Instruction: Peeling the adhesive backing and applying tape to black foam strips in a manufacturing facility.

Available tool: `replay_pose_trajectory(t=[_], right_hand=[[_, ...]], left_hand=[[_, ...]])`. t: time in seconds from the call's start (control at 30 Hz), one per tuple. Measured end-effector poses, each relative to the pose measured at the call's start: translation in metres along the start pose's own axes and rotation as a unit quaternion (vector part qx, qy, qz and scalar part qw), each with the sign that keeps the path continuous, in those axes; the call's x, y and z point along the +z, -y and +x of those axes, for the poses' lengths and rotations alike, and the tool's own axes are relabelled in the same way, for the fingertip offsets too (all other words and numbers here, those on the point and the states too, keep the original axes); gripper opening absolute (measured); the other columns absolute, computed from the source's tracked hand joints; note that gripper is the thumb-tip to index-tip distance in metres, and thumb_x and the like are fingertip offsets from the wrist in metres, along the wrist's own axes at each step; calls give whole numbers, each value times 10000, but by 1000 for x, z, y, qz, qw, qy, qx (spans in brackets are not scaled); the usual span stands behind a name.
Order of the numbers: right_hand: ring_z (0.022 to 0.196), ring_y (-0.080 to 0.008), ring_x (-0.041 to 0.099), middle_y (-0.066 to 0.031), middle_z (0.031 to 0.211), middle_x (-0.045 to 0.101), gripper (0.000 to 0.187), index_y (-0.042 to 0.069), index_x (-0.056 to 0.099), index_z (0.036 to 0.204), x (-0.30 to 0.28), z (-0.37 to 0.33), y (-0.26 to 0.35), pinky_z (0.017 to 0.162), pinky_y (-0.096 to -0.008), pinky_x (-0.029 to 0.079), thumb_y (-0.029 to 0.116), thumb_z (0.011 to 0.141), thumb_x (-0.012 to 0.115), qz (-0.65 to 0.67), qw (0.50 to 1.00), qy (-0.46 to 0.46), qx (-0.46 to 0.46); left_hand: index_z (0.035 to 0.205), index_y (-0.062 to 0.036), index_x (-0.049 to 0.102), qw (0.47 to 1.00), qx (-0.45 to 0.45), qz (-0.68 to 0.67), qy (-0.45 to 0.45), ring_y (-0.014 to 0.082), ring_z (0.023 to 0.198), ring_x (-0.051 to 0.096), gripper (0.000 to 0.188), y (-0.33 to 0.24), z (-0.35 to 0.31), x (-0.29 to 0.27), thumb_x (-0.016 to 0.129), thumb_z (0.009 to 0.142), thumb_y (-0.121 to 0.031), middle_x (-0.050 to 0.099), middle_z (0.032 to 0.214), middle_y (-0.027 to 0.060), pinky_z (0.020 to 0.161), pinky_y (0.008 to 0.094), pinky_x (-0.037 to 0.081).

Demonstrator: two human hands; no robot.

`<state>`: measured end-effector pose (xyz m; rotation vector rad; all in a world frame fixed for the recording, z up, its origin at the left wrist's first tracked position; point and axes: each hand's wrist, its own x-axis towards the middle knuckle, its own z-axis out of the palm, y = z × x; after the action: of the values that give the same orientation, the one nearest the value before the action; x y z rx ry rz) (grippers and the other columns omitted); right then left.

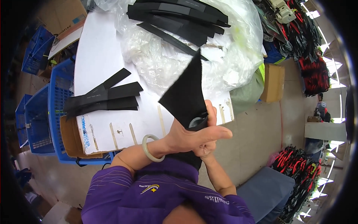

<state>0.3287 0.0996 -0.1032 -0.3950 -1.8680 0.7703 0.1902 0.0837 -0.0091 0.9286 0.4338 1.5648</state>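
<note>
A black fabric piece point(188, 91), pointed at its far end, stands up from my left hand point(190, 139). The left thumb stretches out to the right beneath the fabric's lower edge, where a fold opens on a greyish inside. A pale bangle point(146, 149) circles my left wrist. Close below, my right hand point(205, 149) has its fingers curled and is mostly covered by the left; what it grips is hidden. Just beyond the fabric, several flat black strips point(179, 18) lie piled on crumpled clear plastic point(145, 56).
More black strips point(108, 95) are fanned out on the white table point(97, 44) at the left. Blue crates point(59, 89) stand beside it. A cardboard box point(274, 83) sits on the floor to the right, with a dark grey padded block point(266, 192) nearer and black-and-red bundles point(298, 164) beyond.
</note>
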Motion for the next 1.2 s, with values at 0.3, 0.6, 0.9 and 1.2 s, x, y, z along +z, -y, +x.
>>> replay_pose_trajectory(t=[0.3,0.6,0.9,1.2], right_hand=[[730,-273,645,-109,761,652,109,3,642,764,0,-14,-1,641,-334,492,19,687,718,-34,997,-22,60],[715,-269,648,-126,796,667,170,-7,658,802,-3,-9,5,648,-338,496,-3,644,722,9,995,6,97],[834,-250,637,-183,932,649,358,-87,638,1024,-20,11,17,741,-296,483,53,707,731,-56,975,94,196],[709,-72,581,-4,776,647,123,2,666,901,-31,55,16,629,-213,435,62,813,728,73,885,66,456]], left_hand=[[761,-66,467,998,-7,36,-59,73,549,477,262,4,2,-2,667,763,103,494,620,18,514,208,387],[716,-74,450,987,14,-48,-150,64,492,483,303,10,4,0,729,833,-91,482,578,-1,493,247,467],[892,-1,505,969,-43,-146,-193,238,653,615,363,16,20,-31,415,1018,-329,606,748,136,767,418,543],[1104,70,583,980,-37,35,-193,288,975,665,546,36,12,-51,365,1024,-424,680,993,228,922,385,491]])
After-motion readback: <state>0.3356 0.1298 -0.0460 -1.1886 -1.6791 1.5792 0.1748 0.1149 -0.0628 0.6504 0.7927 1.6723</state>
